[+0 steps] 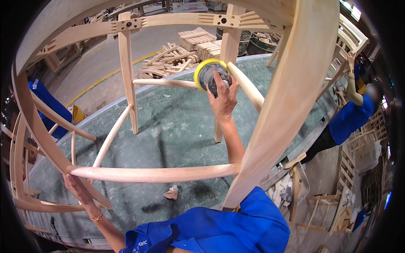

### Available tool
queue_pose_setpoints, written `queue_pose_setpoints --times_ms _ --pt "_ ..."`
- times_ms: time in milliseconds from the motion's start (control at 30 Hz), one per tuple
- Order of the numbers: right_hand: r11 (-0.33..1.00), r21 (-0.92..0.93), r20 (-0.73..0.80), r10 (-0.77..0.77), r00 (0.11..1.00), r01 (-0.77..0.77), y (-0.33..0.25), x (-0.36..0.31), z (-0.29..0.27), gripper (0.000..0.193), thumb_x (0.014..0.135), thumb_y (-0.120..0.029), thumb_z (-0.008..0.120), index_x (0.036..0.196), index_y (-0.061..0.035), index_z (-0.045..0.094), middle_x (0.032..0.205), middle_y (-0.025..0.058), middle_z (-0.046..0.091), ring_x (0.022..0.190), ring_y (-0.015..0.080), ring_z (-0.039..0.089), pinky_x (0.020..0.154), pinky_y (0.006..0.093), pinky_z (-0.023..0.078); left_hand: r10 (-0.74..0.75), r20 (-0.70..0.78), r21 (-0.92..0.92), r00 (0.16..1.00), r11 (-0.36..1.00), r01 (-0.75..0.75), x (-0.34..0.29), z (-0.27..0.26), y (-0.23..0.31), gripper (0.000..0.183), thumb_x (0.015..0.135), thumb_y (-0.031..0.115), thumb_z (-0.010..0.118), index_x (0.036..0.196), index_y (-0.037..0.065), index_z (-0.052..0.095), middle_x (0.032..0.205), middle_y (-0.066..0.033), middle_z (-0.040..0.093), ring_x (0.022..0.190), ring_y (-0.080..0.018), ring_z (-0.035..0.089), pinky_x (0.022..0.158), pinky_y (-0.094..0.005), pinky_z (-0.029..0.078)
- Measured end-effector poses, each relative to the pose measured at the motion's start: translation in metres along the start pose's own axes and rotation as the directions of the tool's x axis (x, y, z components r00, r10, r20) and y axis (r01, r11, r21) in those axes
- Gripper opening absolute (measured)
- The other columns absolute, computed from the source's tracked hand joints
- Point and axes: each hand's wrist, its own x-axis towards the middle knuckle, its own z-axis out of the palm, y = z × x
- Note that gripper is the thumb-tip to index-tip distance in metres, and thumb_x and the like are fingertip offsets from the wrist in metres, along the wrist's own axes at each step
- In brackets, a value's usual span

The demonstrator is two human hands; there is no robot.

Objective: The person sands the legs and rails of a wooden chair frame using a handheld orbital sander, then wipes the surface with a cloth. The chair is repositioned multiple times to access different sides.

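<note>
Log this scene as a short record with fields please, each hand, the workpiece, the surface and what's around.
Right hand: holding a round, yellow-rimmed sander
Left hand: at the frame's near left leg
Workpiece: bare wooden frame, on the bench
Surface: green bench, worn and scuffed
On bench: small crumpled scrap
Beyond bench: piled wood pieces
Far right: co-worker in a blue top
</note>
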Motion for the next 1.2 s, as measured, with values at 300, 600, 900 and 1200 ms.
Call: queue_pose_setpoints --times_ms 300,600,900,1200 --pt "0.991 -0.039 0.151 0.131 0.98 -0.126 0.008 -0.047 -0.038 0.067 0.07 -0.015 0.08 0.131 -0.0273 0.056 0.122 0.0214 0.044 0.106 0.0375 0.055 0.078 0.0415 0.053 -0.037 0.003 0.01 0.999 0.999 0.037 0.006 0.008 0.008 0.062 0.092 0.062 0.047 0.109 0.003 0.052 0.082 -0.0032 0.052 0.066 -0.0096 0.051 0.053 -0.0224 0.041" --pt "0.997 -0.076 0.022 0.032 0.999 -0.031 0.006 -0.002 -0.006 0.07 0.069 -0.016 0.082 0.13 -0.0329 0.053 0.123 0.019 0.042 0.108 0.0371 0.055 0.078 0.0417 0.054 -0.026 -0.004 0.005 1.0 1.0 0.026 0.008 0.012 0.011 0.062 0.091 0.063 0.047 0.109 0.003 0.053 0.08 -0.0021 0.052 0.065 -0.0084 0.05 0.051 -0.0223 0.04" --pt "0.998 -0.013 0.056 -0.054 0.997 0.055 0.013 -0.027 -0.017 0.076 0.064 -0.011 0.082 0.13 -0.034 0.054 0.122 0.0172 0.042 0.103 0.0363 0.057 0.075 0.0409 0.055 -0.026 -0.005 0.03 1.0 0.999 0.026 0.008 0.017 0.019 0.06 0.091 0.062 0.047 0.107 0.004 0.053 0.075 -0.0013 0.051 0.061 -0.008 0.049 0.05 -0.0221 0.04" --pt "1.0 -0.027 0.057 -0.003 0.998 0.004 0.009 0.005 -0.004 0.082 0.06 -0.008 0.084 0.131 -0.034 0.052 0.122 0.0173 0.042 0.108 0.0371 0.056 0.075 0.0413 0.056 -0.027 -0.022 0.031 0.999 0.999 0.027 0.008 0.022 0.025 0.06 0.092 0.062 0.046 0.105 0.005 0.053 0.072 -0.0003 0.049 0.06 -0.0076 0.049 0.051 -0.0217 0.04"
